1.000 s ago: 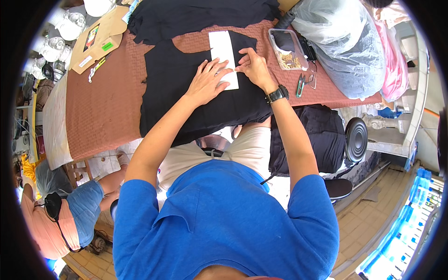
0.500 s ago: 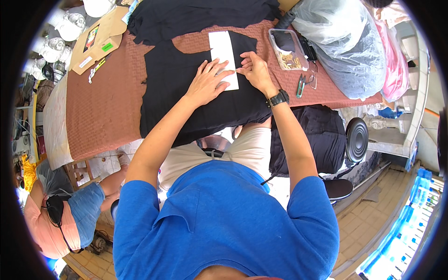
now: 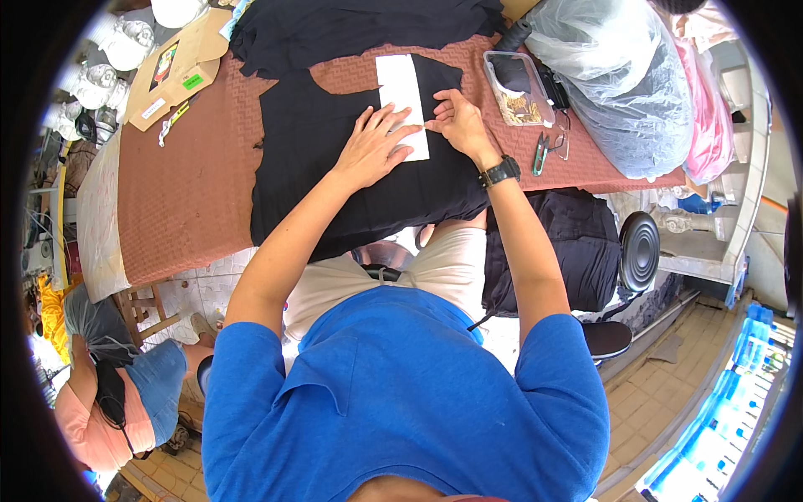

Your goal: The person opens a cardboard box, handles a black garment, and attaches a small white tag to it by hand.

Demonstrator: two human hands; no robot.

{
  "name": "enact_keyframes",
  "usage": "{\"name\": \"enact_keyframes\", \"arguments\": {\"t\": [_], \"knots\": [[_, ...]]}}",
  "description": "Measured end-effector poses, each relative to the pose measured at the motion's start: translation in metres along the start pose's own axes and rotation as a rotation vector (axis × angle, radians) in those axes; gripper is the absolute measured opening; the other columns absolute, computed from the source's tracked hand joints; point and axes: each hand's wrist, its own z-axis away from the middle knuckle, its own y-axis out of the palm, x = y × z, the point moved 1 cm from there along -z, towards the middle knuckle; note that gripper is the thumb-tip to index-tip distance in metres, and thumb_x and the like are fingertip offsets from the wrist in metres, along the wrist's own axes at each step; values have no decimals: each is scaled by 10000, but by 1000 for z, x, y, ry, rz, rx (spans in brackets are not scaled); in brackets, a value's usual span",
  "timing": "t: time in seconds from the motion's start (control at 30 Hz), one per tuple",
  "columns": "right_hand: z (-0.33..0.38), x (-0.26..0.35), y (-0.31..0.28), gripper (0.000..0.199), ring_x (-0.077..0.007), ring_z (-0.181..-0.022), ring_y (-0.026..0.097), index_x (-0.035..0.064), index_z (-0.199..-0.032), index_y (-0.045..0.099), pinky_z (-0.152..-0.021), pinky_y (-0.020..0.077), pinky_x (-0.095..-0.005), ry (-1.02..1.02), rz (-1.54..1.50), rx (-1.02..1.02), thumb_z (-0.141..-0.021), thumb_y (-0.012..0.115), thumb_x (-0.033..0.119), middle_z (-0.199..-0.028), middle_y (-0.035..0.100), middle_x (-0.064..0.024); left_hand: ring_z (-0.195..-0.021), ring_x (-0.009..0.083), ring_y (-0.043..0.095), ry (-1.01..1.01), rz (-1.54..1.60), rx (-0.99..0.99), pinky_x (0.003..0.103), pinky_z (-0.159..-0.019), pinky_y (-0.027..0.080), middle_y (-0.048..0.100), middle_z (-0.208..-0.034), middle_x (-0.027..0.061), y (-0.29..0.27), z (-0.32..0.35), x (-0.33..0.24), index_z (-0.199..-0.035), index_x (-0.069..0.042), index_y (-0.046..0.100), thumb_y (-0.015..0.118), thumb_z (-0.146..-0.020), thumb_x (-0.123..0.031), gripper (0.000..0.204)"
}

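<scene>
Head view. Left hand (image 3: 370, 149) lies palm down, fingers spread, across the lower half of a white strip (image 3: 396, 84); fingertips rest on it, forefinger reaching toward its right edge. Right hand (image 3: 462, 127) at that same edge, just beside the left forefinger: fingers curled, thumb and forefinger drawn together. Cannot tell whether anything thin is pinched between them. Dark watch (image 3: 500, 172) on the right wrist.

Strip stands lengthwise away from the wearer, its upper part running on beyond the hands. Beneath it and both hands: black cloth piece (image 3: 297, 159), spread flat, curved cut-out along the far side, near edge hanging over the tabletop (image 3: 180, 205) toward the lap. Tabletop cover is reddish brown, textured.

Beyond the hands, a second black cloth (image 3: 360, 29), rumpled. Right of the right hand: green-handled snips (image 3: 539, 156); farther off, a clear plastic box (image 3: 495, 94) with small gold-coloured bits, dark spool (image 3: 513, 36) by its far end. Farther right, a large filled clear bag (image 3: 623, 92).

Well left of the left hand: yellow cutter (image 3: 174, 122) touching or close to a cardboard box (image 3: 188, 63). Behind the left elbow, another person (image 3: 125, 393), coral top, denim shorts. Dark cloth bundle (image 3: 565, 247) beside the right forearm, below tabletop level.
</scene>
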Motion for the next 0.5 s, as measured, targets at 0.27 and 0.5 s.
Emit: {"name": "enact_keyframes", "arguments": {"t": [0.27,0.5], "knots": [[-1,-6,-2,509,-191,-842,711,-24,-1186,609,-770,603,-311,15,-13,15,-741,855,-1,-936,699,-117,-1495,296,310,-5,16,8,539,-1226,205,432,-1569,56,-1,0,0,-1396,-221,576,577,-1006,-370,417],[0,-5,-2,507,-187,-842,704,-24,-1180,614,-772,601,-308,21,-12,2,-733,854,-8,-934,692,-111,-1495,300,311,-14,31,21,540,-1229,200,427,-1573,53,-2,-1,-2,-1396,-222,576,581,-1003,-360,417]]}}
